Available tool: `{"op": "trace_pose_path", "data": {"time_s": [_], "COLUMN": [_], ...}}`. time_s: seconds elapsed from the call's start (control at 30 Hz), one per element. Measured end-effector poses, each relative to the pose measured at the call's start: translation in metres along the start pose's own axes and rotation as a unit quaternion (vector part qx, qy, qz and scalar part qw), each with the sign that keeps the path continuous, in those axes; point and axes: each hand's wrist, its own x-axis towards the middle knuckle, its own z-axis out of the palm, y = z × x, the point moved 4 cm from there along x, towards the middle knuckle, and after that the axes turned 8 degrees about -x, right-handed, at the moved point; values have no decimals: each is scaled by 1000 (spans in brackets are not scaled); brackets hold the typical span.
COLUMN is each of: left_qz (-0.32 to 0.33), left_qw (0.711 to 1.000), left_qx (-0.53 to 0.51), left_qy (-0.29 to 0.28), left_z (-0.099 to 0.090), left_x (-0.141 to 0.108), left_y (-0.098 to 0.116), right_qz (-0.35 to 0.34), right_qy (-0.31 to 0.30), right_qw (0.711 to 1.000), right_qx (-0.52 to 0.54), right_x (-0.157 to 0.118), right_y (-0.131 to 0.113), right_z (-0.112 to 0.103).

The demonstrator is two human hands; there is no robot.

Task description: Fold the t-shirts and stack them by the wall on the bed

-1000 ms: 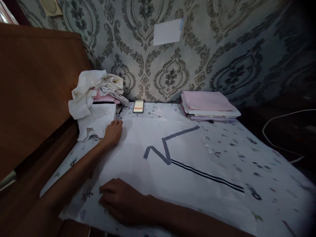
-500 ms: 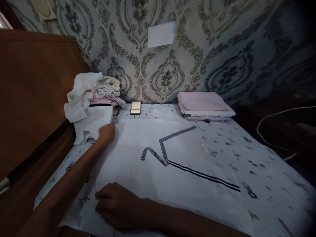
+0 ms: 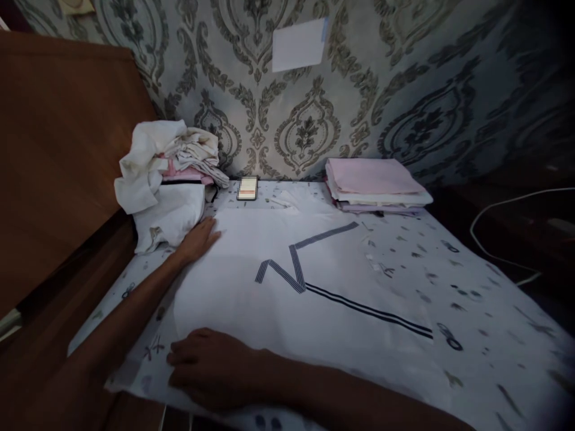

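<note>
A white shirt [image 3: 233, 305] with dark striped trim lies spread flat across the patterned sheet. My left hand [image 3: 200, 239] rests on its far left edge, beside the pile of clothes, with the fingers stretched out and nothing held. At the near left corner of the shirt is my right hand [image 3: 211, 368]. Its fingers are curled closed at the fabric's edge, and the fingertips are partly hidden. The striped bands form a zigzag in the middle, and a double dark line runs from it toward the lower right.
A crumpled pile of clothes [image 3: 168, 206] stands at the back left, against a brown wooden panel [image 3: 63, 149]. A phone [image 3: 247, 188] with a lit screen lies near the wall. At the back right sits a folded stack with pink cloth [image 3: 372, 175] on top. A white cable [image 3: 476, 221] hangs beyond.
My left hand has gone from closed fingers to fingers stretched flat on the shirt's edge. My right hand stays at the near corner. The view has tipped slightly downward.
</note>
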Motion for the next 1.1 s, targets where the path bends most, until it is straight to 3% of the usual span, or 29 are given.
{"op": "trace_pose_path", "data": {"time_s": [0.07,0.13,0.23,0.3,0.37,0.47,0.57,0.67,0.77,0.83,0.93,1.03,1.1], "left_qz": [-4,4,60,94,95,74,97,159,195,190,159,120,98], "left_qw": [1000,999,998,995,995,994,989,982,980,981,987,991,992], "left_qx": [-7,-7,-16,-8,21,69,88,60,31,26,31,48,61], "left_qy": [12,32,12,-15,-13,32,75,81,32,-9,-19,18,44], "left_z": [-6,-4,8,14,14,5,4,17,37,46,47,39,33], "left_x": [-3,-20,-63,-92,-110,-115,-96,-61,-17,11,40,56,64], "left_y": [0,14,45,53,44,17,16,52,94,106,90,51,29], "right_qz": [-14,-18,-21,-45,-74,-89,-21,147,308,365,420,475,501], "right_qy": [10,23,19,0,-13,-6,24,82,146,156,154,171,177], "right_qw": [1000,1000,999,999,997,994,995,985,937,909,878,842,824], "right_qx": [3,11,20,20,28,69,91,29,-75,-126,-171,-191,-197], "right_x": [1,3,7,9,11,4,-15,-46,-90,-124,-182,-232,-248], "right_y": [0,0,-5,-14,-25,-30,-4,54,120,154,189,212,228], "right_z": [-1,0,5,9,9,-3,-27,-55,-77,-85,-98,-118,-132]}}
